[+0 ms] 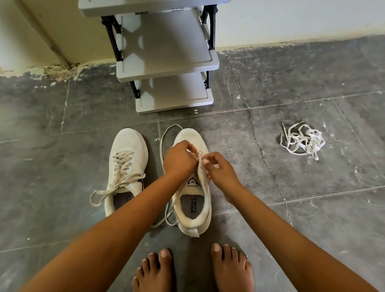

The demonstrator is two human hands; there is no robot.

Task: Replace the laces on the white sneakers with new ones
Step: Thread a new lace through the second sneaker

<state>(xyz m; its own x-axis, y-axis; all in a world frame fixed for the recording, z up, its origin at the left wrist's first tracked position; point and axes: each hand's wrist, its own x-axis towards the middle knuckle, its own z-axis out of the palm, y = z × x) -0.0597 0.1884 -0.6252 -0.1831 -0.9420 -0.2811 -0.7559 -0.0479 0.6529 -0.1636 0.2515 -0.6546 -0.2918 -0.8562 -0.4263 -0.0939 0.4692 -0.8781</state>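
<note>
Grey tiled floor (320,207). Left hand (179,159) and right hand (221,173) pinching lace (160,147) at front eyelets of sneaker (188,135). Risk of snagging, or dragging unheld sneaker, under hard pull.

Domestic interior, seen at floor level. Indicators:
- Grey floor tiles (320,207), scuffed and paint-spattered, on all sides of the fingers (188,146).
- Pale painted wall (291,15), flaking at its base, beyond the fingers.
- Grey plastic shelf rack (166,42) against that wall.
- Bare feet (232,273) on the tiles.
</note>
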